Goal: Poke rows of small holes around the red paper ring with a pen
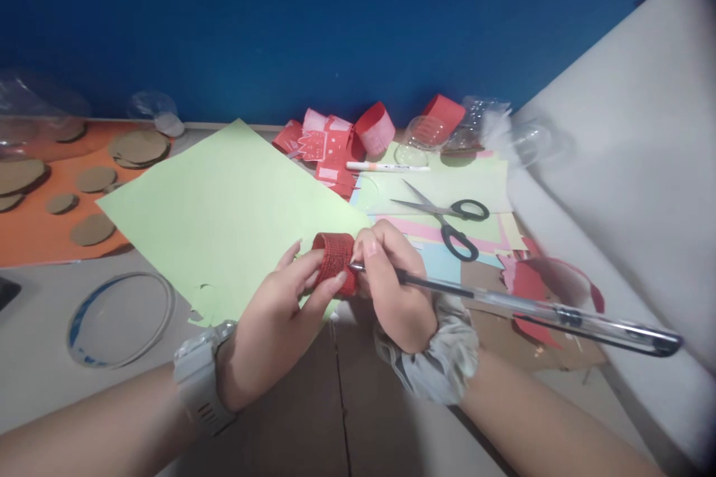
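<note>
Between the fingers of my left hand (291,291) is a red paper ring (337,257) covered in dark drawn marks. My right hand (394,287) grips a clear-barrelled black pen (503,301), its tip touching or very near the ring's surface. The pen's long back end points out to the right. Beneath both hands lies the near corner of a light green paper sheet (224,201), with small cuts along its lower edge. Fingertips hide part of the ring's lower side.
Scissors (441,216) rest on stacked coloured papers at right. Behind are red paper pieces (335,156), a white marker (385,167) and clear plastic cups (422,138). Cardboard discs (92,229) lie on orange paper at left, near a tape ring (120,320). A blue wall (335,30) stands behind.
</note>
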Demonstrator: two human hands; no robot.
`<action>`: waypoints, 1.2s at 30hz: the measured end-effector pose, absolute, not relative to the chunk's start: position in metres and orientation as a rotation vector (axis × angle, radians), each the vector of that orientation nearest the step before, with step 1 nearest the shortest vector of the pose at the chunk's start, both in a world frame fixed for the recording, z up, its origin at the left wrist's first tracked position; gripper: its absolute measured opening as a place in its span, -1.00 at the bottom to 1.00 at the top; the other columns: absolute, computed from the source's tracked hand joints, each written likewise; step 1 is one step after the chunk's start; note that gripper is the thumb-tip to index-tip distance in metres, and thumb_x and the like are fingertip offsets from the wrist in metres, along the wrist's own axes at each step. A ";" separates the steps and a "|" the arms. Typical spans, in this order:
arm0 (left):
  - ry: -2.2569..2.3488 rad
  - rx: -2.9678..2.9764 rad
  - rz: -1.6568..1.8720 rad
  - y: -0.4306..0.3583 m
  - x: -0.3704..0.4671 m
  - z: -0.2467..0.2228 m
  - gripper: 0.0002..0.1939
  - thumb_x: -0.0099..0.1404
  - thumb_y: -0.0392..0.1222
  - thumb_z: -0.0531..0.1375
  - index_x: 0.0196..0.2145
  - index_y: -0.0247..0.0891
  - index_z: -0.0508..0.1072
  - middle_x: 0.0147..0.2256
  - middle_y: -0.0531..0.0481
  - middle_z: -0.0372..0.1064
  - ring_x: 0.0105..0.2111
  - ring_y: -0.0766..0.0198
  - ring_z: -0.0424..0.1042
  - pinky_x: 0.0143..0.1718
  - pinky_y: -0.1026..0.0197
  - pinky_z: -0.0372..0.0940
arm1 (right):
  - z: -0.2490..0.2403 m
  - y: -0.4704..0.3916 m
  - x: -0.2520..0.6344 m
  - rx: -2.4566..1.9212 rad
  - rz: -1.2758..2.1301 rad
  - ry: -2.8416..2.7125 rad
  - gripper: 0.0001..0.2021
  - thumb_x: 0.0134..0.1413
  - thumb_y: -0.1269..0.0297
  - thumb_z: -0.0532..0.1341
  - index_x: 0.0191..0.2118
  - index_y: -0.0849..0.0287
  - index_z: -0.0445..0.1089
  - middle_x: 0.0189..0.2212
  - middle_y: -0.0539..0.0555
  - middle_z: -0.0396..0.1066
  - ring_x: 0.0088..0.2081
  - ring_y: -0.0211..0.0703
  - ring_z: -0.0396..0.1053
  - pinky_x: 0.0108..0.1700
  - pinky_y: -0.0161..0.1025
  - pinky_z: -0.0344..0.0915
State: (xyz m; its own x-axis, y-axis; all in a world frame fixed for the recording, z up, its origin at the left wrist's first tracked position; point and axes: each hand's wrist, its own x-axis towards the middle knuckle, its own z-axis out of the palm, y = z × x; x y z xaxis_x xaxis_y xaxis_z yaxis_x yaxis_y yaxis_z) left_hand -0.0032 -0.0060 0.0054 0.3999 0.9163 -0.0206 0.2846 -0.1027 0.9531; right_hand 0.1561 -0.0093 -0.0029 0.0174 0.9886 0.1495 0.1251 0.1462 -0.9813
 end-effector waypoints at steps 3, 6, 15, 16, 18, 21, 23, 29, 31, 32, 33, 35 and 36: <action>1.072 1.615 0.771 -0.007 -0.004 0.007 -0.78 0.45 -0.20 0.10 -0.05 -0.18 0.51 -0.02 -0.06 0.61 -0.10 0.14 0.60 0.35 -0.14 0.12 | -0.004 -0.009 0.157 -1.161 1.043 -1.366 -0.73 0.37 0.20 0.08 -0.41 0.09 0.21 -0.51 -0.06 0.19 -0.53 -0.26 0.10 -0.51 -0.28 0.07; 1.065 1.617 0.768 -0.007 -0.004 0.007 -0.78 0.46 -0.19 0.10 -0.04 -0.18 0.50 -0.03 -0.06 0.62 -0.12 0.14 0.60 0.34 -0.14 0.13 | -0.006 -0.009 0.157 -1.161 1.041 -1.332 -0.74 0.38 0.22 0.07 -0.41 0.09 0.20 -0.48 -0.05 0.22 -0.53 -0.27 0.10 -0.50 -0.28 0.09; 1.073 1.623 0.756 -0.007 -0.004 0.005 -0.82 0.47 -0.18 0.10 -0.06 -0.21 0.46 0.02 -0.10 0.59 -0.06 0.13 0.58 0.35 -0.13 0.12 | -0.007 -0.010 0.159 -1.141 1.047 -1.388 -0.71 0.41 0.20 0.08 -0.41 0.10 0.21 -0.50 -0.08 0.16 -0.53 -0.28 0.08 -0.48 -0.28 0.08; 1.074 1.622 0.754 -0.008 -0.004 0.005 -0.82 0.47 -0.18 0.10 -0.07 -0.21 0.46 0.01 -0.11 0.59 -0.04 0.11 0.58 0.35 -0.14 0.13 | -0.007 -0.010 0.159 -1.142 1.050 -1.371 -0.72 0.41 0.20 0.07 -0.41 0.10 0.21 -0.49 -0.07 0.17 -0.53 -0.28 0.08 -0.49 -0.28 0.09; 1.082 1.621 0.751 -0.008 -0.004 0.005 -0.83 0.46 -0.17 0.10 -0.11 -0.22 0.46 -0.01 -0.12 0.60 -0.04 0.09 0.58 0.34 -0.15 0.13 | -0.007 -0.010 0.159 -1.142 1.054 -1.338 -0.73 0.41 0.21 0.06 -0.39 0.09 0.21 -0.47 -0.07 0.19 -0.54 -0.29 0.07 -0.50 -0.28 0.08; 1.084 1.627 0.756 -0.008 -0.004 0.006 -0.83 0.46 -0.18 0.10 -0.11 -0.23 0.46 -0.01 -0.12 0.60 -0.09 0.10 0.60 0.35 -0.18 0.12 | -0.007 -0.010 0.158 -1.144 1.060 -1.355 -0.71 0.41 0.18 0.07 -0.40 0.10 0.20 -0.50 -0.08 0.16 -0.55 -0.29 0.05 -0.50 -0.28 0.05; 1.070 1.634 0.774 -0.007 -0.004 0.007 -0.82 0.45 -0.20 0.10 -0.07 -0.23 0.46 0.00 -0.12 0.59 -0.07 0.11 0.59 0.37 -0.18 0.09 | -0.007 -0.010 0.159 -1.142 1.065 -1.386 -0.68 0.40 0.15 0.09 -0.43 0.10 0.18 -0.52 -0.09 0.12 -0.55 -0.29 0.04 -0.50 -0.29 0.04; 1.069 1.631 0.772 -0.006 -0.004 0.005 -0.83 0.46 -0.19 0.10 -0.10 -0.23 0.47 -0.01 -0.13 0.60 -0.11 0.11 0.59 0.35 -0.21 0.10 | -0.006 -0.010 0.159 -1.121 1.046 -1.353 -0.72 0.42 0.22 0.07 -0.39 0.11 0.22 -0.48 -0.08 0.17 -0.53 -0.30 0.08 -0.50 -0.29 0.05; 1.063 1.623 0.773 -0.006 -0.004 0.005 -0.83 0.46 -0.19 0.10 -0.09 -0.22 0.46 0.00 -0.12 0.59 -0.10 0.12 0.59 0.34 -0.20 0.11 | -0.007 -0.010 0.159 -1.110 1.054 -1.375 -0.71 0.42 0.22 0.07 -0.40 0.11 0.22 -0.49 -0.08 0.16 -0.53 -0.30 0.07 -0.50 -0.29 0.05; 1.054 1.618 0.774 -0.006 -0.004 0.005 -0.83 0.47 -0.20 0.10 -0.07 -0.22 0.46 0.01 -0.11 0.59 -0.09 0.12 0.59 0.35 -0.20 0.10 | -0.007 -0.010 0.159 -1.105 1.059 -1.387 -0.70 0.42 0.21 0.08 -0.41 0.11 0.21 -0.50 -0.09 0.14 -0.53 -0.30 0.07 -0.49 -0.29 0.05; 1.047 1.611 0.774 -0.006 -0.004 0.005 -0.83 0.47 -0.20 0.10 -0.06 -0.21 0.46 0.01 -0.10 0.58 -0.07 0.13 0.58 0.35 -0.19 0.10 | -0.007 -0.009 0.159 -1.099 1.065 -1.392 -0.69 0.42 0.21 0.09 -0.42 0.11 0.20 -0.51 -0.09 0.13 -0.53 -0.30 0.06 -0.49 -0.29 0.05; 1.033 1.601 0.772 -0.006 -0.004 0.005 -0.82 0.47 -0.21 0.10 -0.04 -0.20 0.45 0.01 -0.10 0.58 -0.04 0.12 0.57 0.34 -0.19 0.12 | -0.007 -0.009 0.159 -1.089 1.068 -1.376 -0.69 0.42 0.20 0.09 -0.42 0.11 0.21 -0.51 -0.09 0.14 -0.53 -0.30 0.06 -0.50 -0.29 0.05; 1.027 1.598 0.770 -0.006 -0.005 0.005 -0.81 0.46 -0.21 0.12 -0.03 -0.20 0.44 -0.01 -0.09 0.58 -0.04 0.11 0.57 0.32 -0.19 0.14 | -0.008 -0.009 0.159 -1.083 1.064 -1.359 -0.70 0.42 0.19 0.09 -0.41 0.11 0.22 -0.50 -0.08 0.15 -0.54 -0.30 0.07 -0.51 -0.29 0.04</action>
